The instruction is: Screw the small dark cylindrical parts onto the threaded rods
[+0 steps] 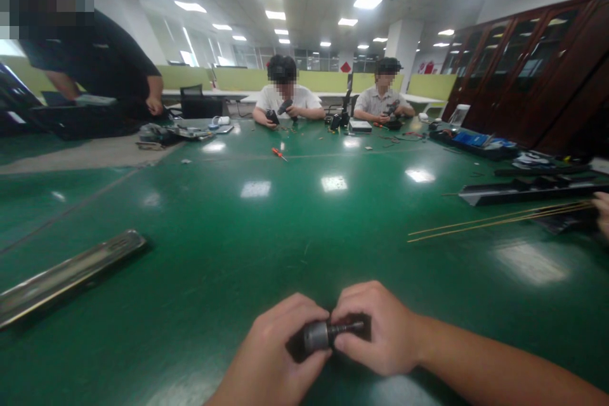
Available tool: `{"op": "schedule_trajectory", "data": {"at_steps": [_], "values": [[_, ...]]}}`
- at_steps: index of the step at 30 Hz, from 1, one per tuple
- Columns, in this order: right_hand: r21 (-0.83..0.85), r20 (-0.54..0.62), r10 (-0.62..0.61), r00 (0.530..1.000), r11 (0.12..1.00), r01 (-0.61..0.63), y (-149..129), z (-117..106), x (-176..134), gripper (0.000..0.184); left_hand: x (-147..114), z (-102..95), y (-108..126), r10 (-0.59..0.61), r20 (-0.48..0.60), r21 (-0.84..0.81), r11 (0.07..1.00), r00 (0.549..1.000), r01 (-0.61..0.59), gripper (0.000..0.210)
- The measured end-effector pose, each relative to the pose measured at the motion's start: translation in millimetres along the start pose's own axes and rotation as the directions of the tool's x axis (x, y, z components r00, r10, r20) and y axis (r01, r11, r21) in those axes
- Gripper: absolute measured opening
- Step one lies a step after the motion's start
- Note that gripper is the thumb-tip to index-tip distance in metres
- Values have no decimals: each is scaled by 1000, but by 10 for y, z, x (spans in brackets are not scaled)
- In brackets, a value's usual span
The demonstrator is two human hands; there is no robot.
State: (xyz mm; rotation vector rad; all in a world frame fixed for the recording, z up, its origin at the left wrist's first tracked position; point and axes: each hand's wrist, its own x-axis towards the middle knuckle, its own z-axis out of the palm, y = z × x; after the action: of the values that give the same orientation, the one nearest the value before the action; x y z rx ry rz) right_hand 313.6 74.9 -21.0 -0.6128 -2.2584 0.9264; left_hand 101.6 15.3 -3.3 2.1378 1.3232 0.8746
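Close in front of me, my left hand (285,349) is closed around the body of an electric screwdriver (317,336), a dark tool with a grey round collar. A thin metal bit sticks out of the collar towards the right. My right hand (380,330) curls around the bit end, its thumb and fingers at the base of the bit. Something dark shows behind the bit inside the right hand; I cannot make out what it is. Most of the tool's body is hidden by my left hand.
A long metal channel (80,273) lies at the left on the green table (285,241). Thin yellow rods (476,223) and a black rail (528,190) are at the right, near another person's hand (602,209). Further off lies an orange screwdriver (278,153); co-workers sit behind it.
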Motion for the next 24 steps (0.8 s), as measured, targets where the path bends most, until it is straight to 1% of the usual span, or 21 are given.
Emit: {"op": "schedule_trajectory", "data": {"at_steps": [3,9,13,21,24], "values": [[-3,-3,-14,1000,1000,14,3,11,-10,12,-9,0,-12,-15,11,-1,1000,1000,15,30],[-24,-17,-38,999,999,38,40,35,-29,12,10,-1,-2,17,4,-21,1000,1000,-17,33],[-45,-15,-47,999,998,46,54,51,-37,12,20,8,5,43,-5,-24,999,999,-43,29],[-58,-25,-56,998,997,55,41,36,-33,15,11,-10,28,32,-27,-38,999,999,-33,24],[-49,-23,-52,998,998,51,37,28,-29,15,23,-17,21,25,-36,-39,999,999,-26,26]]}}
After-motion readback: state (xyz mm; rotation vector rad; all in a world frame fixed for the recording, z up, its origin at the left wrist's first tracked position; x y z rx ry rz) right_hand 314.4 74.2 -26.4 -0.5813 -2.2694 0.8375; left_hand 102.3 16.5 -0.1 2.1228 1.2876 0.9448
